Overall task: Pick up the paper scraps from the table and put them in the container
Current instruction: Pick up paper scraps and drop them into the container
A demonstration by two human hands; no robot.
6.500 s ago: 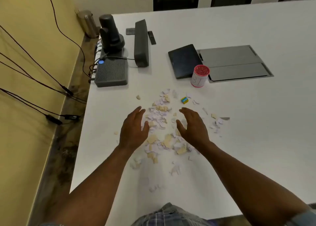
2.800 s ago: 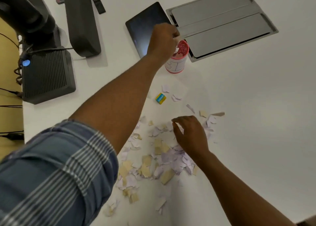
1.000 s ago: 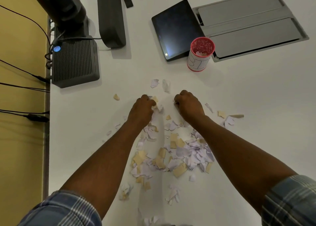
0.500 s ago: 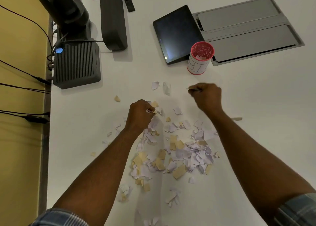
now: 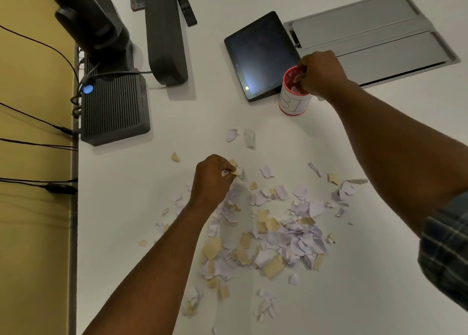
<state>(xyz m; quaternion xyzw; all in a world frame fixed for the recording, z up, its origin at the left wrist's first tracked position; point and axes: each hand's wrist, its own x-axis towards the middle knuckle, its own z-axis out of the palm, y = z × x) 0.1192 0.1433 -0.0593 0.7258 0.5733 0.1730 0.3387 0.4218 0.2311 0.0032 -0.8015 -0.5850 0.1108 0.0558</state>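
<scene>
A heap of white and tan paper scraps (image 5: 278,236) lies spread over the white table (image 5: 354,271). The red-rimmed container (image 5: 293,99) with a white label stands beyond the heap, beside a dark tablet. My right hand (image 5: 320,72) is over the container's mouth, fingers pinched on a few scraps at the rim. My left hand (image 5: 212,177) rests at the heap's far left edge, fingers closed on some small scraps. Two loose white scraps (image 5: 240,136) lie between the heap and the container.
A dark tablet (image 5: 260,56) lies just left of the container, and a grey metal floor-box lid (image 5: 367,36) sits behind it. A ribbed black device (image 5: 114,109), a camera (image 5: 93,23) and a dark speaker bar (image 5: 164,31) stand at far left. Cables hang along the yellow wall.
My right hand has moved up from the heap's edge to the container's mouth, carrying scraps. My left hand has stayed at the heap, still pinching scraps.
</scene>
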